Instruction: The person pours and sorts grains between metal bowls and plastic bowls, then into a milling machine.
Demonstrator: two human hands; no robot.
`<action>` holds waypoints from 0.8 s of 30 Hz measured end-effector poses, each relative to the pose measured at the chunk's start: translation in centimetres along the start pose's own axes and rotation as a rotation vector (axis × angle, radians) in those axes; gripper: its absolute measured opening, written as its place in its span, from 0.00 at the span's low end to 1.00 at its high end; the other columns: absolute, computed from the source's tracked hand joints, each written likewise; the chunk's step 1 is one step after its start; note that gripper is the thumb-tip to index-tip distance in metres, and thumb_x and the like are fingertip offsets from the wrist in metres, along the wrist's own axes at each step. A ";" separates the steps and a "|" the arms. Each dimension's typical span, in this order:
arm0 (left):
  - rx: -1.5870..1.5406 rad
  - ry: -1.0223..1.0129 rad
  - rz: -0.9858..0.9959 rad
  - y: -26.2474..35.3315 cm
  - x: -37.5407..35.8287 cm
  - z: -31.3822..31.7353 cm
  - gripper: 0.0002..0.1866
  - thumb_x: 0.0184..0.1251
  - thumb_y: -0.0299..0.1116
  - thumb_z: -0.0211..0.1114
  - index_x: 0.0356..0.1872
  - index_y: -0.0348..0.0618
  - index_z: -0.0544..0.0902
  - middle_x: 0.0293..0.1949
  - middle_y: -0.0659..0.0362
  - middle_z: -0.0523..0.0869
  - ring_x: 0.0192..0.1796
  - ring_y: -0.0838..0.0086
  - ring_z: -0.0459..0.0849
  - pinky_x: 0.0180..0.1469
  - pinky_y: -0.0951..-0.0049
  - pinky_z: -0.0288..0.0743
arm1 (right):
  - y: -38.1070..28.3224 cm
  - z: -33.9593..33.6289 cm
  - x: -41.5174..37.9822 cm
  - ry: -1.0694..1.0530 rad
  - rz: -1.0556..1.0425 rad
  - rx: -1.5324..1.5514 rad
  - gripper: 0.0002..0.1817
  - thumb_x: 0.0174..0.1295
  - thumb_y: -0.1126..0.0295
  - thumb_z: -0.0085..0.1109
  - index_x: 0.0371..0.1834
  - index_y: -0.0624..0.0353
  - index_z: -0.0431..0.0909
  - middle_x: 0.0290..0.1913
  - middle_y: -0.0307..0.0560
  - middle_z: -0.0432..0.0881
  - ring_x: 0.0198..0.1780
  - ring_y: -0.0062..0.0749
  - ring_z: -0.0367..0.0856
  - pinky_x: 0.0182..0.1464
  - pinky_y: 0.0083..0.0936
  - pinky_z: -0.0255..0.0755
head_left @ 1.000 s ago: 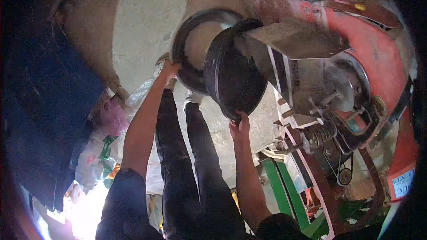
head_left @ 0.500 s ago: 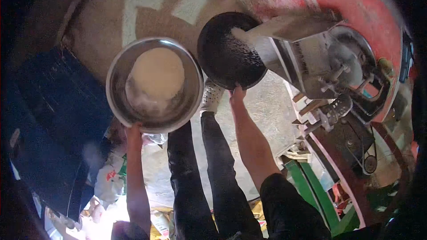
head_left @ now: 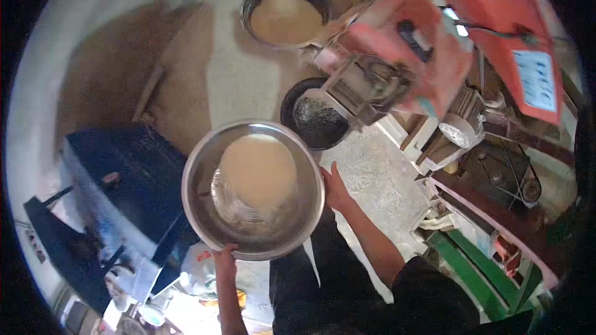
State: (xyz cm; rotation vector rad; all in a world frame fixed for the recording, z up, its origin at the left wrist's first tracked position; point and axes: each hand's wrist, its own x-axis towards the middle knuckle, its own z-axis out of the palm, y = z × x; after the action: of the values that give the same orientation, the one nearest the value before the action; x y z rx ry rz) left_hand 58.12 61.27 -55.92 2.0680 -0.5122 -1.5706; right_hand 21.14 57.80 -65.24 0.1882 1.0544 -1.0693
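Note:
A wide metal bowl (head_left: pixel 197 211) with a mound of pale powder, like flour (head_left: pixel 259 170), is held up in front of me. My left hand (head_left: pixel 225 259) grips its lower left rim, thumb over the edge, the fingers underneath hidden. At the right rim is my right hand (head_left: pixel 337 189), its thumb pointing up and its fingertips against the bowl's side, partly hidden. Beyond the bowl, a black pan (head_left: pixel 321 133) sits under the metal spout (head_left: pixel 352 92) of a red machine (head_left: pixel 428 49), with whitish material inside it.
Another dark basin (head_left: pixel 248 9) of tan powder stands farther back under the machine. On the left is a dark blue box-like machine (head_left: pixel 124 180). A belt and pulley (head_left: pixel 529 189), a green metal frame (head_left: pixel 475 267) and a plastic bag (head_left: pixel 197 267) lie around my legs.
My right hand has left the black pan and come to the bowl's right rim. The bowl has shifted right and lower in view. The head view has turned, bringing the farther basin in.

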 end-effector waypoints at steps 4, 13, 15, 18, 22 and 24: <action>0.230 -0.018 0.038 6.4 -8.5 -1.3 0.17 0.41 0.19 0.61 0.38 0.40 0.79 0.45 0.47 0.74 0.54 0.59 0.71 0.58 0.64 0.62 | -3.8 5.0 -9.8 0.104 0.043 -0.135 0.29 0.63 0.66 0.52 0.67 0.60 0.58 0.58 0.50 0.72 0.57 0.37 0.73 0.58 0.34 0.68; -0.079 0.029 0.371 21.0 -13.9 0.3 0.14 0.43 0.22 0.59 0.35 0.33 0.80 0.31 0.60 0.81 0.32 0.76 0.77 0.35 0.76 0.70 | -13.0 18.2 -21.5 0.088 -0.452 -0.325 0.28 0.50 0.83 0.49 0.59 0.64 0.67 0.47 0.48 0.78 0.45 0.32 0.77 0.49 0.28 0.72; -0.115 -0.079 0.425 22.9 -12.2 -1.3 0.13 0.50 0.23 0.59 0.39 0.32 0.79 0.32 0.59 0.81 0.34 0.76 0.77 0.37 0.76 0.70 | -14.2 21.1 -22.5 0.086 -0.533 -0.391 0.28 0.48 0.84 0.49 0.58 0.65 0.67 0.46 0.47 0.78 0.44 0.31 0.77 0.47 0.27 0.72; -0.230 0.042 0.591 26.0 -11.1 -1.6 0.15 0.62 0.31 0.59 0.46 0.32 0.76 0.36 0.57 0.82 0.37 0.76 0.78 0.41 0.75 0.71 | -16.8 27.0 -25.2 0.110 -0.742 -0.566 0.29 0.42 0.83 0.48 0.55 0.65 0.70 0.43 0.46 0.78 0.41 0.29 0.77 0.44 0.25 0.72; -0.267 0.265 0.720 29.4 -11.9 -4.9 0.18 0.68 0.36 0.54 0.51 0.30 0.75 0.40 0.52 0.82 0.42 0.73 0.78 0.47 0.74 0.70 | -19.0 36.8 -28.3 0.154 -0.922 -0.836 0.27 0.40 0.83 0.49 0.51 0.67 0.72 0.41 0.45 0.79 0.40 0.30 0.77 0.44 0.25 0.72; -0.340 0.299 0.714 30.0 -11.7 -7.6 0.20 0.70 0.38 0.52 0.52 0.29 0.74 0.43 0.49 0.82 0.46 0.71 0.77 0.50 0.73 0.69 | -18.8 43.3 -30.0 0.153 -0.929 -0.914 0.26 0.39 0.82 0.50 0.49 0.69 0.74 0.40 0.45 0.79 0.39 0.31 0.77 0.43 0.25 0.71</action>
State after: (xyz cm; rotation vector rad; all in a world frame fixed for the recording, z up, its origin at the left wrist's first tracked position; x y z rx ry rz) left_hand 62.23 44.83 -27.53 1.5666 -0.7102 -0.8455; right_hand 30.70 41.37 -12.70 -1.0608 1.7290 -1.2558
